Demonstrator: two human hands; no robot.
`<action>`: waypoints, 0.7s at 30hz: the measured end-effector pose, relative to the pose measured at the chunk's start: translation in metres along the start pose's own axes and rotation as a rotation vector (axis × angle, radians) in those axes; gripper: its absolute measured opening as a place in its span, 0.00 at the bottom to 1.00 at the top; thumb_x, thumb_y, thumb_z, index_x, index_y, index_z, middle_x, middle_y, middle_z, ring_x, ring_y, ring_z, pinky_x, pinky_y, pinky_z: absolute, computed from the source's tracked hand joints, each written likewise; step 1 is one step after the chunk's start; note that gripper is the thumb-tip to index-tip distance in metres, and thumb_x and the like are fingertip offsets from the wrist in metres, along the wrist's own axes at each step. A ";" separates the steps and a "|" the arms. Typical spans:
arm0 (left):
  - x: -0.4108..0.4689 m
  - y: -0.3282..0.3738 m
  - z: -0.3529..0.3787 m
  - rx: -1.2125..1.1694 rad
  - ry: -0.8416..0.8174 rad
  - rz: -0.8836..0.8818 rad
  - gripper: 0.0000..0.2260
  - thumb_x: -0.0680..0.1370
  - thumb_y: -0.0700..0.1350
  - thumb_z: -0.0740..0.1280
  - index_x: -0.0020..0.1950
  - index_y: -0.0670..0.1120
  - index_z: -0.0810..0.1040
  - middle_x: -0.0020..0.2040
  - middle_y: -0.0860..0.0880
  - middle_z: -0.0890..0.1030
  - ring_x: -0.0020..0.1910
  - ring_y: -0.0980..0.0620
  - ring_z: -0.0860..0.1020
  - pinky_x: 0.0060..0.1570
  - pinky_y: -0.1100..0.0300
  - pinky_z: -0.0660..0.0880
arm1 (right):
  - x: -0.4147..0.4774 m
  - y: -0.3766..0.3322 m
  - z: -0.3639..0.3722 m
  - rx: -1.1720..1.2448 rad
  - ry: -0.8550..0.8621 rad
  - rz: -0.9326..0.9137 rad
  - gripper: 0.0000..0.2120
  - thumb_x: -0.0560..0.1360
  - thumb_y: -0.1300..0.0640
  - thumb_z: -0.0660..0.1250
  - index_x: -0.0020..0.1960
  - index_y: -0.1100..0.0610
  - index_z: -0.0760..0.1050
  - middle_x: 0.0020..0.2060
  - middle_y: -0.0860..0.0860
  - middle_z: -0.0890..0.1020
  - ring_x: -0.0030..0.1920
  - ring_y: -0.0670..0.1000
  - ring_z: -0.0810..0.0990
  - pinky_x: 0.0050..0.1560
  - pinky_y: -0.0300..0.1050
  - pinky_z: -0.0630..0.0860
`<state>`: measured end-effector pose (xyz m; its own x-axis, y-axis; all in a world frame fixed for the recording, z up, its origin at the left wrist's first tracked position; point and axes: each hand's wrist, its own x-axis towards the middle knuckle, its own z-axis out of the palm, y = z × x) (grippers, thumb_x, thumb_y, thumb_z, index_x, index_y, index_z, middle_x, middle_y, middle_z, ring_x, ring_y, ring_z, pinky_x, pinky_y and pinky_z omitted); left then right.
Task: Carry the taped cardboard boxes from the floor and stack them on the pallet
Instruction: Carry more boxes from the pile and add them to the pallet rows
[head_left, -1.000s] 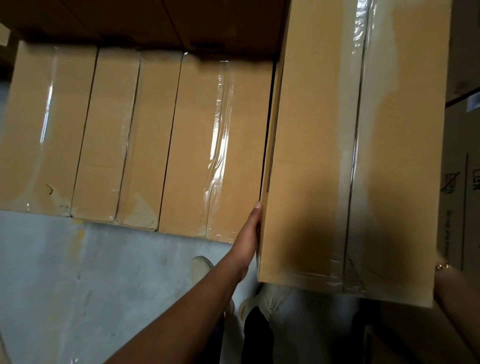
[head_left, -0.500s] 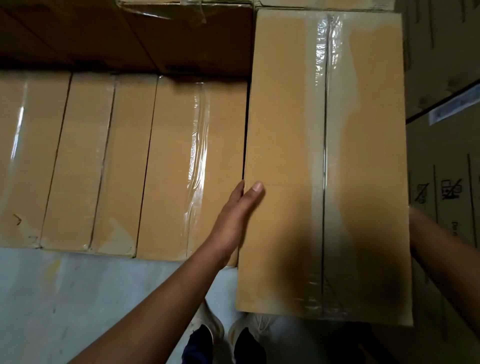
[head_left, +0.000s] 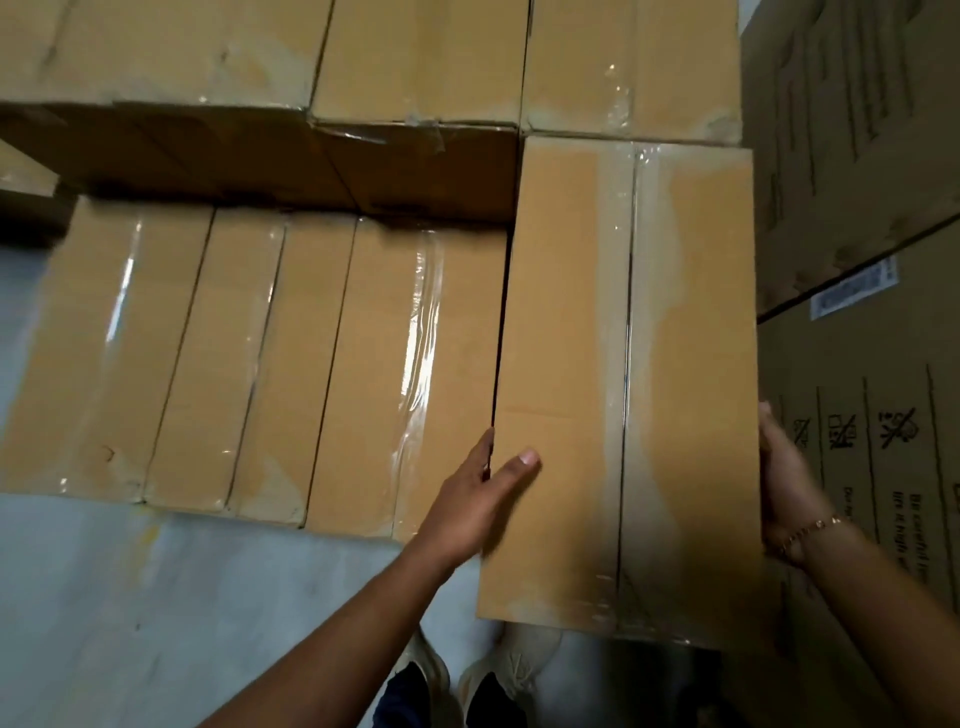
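A long taped cardboard box (head_left: 571, 338) lies lengthwise at the right end of a row of similar taped boxes (head_left: 260, 364), its top a little higher than theirs. Its far end meets the higher stacked boxes (head_left: 415, 57), and its near end juts out past the row towards me. My left hand (head_left: 467, 504) grips the box's left edge, thumb on top and fingers down in the gap beside it. My right hand (head_left: 784, 478) lies flat against the box's right side, with a bracelet at the wrist. The pallet under the boxes is hidden.
Tall printed cartons (head_left: 857, 208) form a wall close to the right of the held box. Grey concrete floor (head_left: 130, 597) spreads at the lower left. My shoes (head_left: 498, 675) stand under the box's near end.
The box has moved forward and down beside the row, its far end now against the higher boxes. My left thumb has come onto its top, and my right hand has come into view.
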<state>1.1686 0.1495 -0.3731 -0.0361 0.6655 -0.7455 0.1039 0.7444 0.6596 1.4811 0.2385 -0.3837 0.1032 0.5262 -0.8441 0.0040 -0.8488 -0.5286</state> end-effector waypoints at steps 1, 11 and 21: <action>-0.010 0.006 -0.002 0.013 -0.003 -0.014 0.49 0.66 0.79 0.64 0.82 0.59 0.56 0.79 0.57 0.64 0.77 0.53 0.65 0.73 0.53 0.62 | -0.010 -0.007 0.000 0.032 -0.035 0.027 0.33 0.72 0.24 0.55 0.48 0.52 0.78 0.31 0.49 0.76 0.32 0.53 0.75 0.39 0.46 0.68; -0.157 0.097 -0.062 0.291 0.003 0.063 0.35 0.79 0.62 0.67 0.83 0.53 0.58 0.81 0.50 0.63 0.77 0.47 0.65 0.70 0.57 0.63 | -0.181 -0.078 0.029 -0.498 0.058 -0.198 0.23 0.82 0.48 0.64 0.73 0.58 0.71 0.71 0.58 0.74 0.69 0.57 0.73 0.69 0.55 0.68; -0.313 0.092 -0.222 0.421 0.293 0.160 0.34 0.80 0.60 0.66 0.83 0.52 0.58 0.81 0.48 0.62 0.78 0.46 0.63 0.75 0.49 0.62 | -0.342 -0.082 0.155 -0.945 -0.094 -0.546 0.32 0.80 0.41 0.65 0.79 0.50 0.62 0.78 0.50 0.65 0.77 0.55 0.64 0.75 0.56 0.64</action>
<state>0.9692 0.0216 -0.0574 -0.2569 0.8005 -0.5415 0.5179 0.5871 0.6222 1.2913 0.1357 -0.0655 -0.2209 0.8111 -0.5415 0.7915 -0.1753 -0.5854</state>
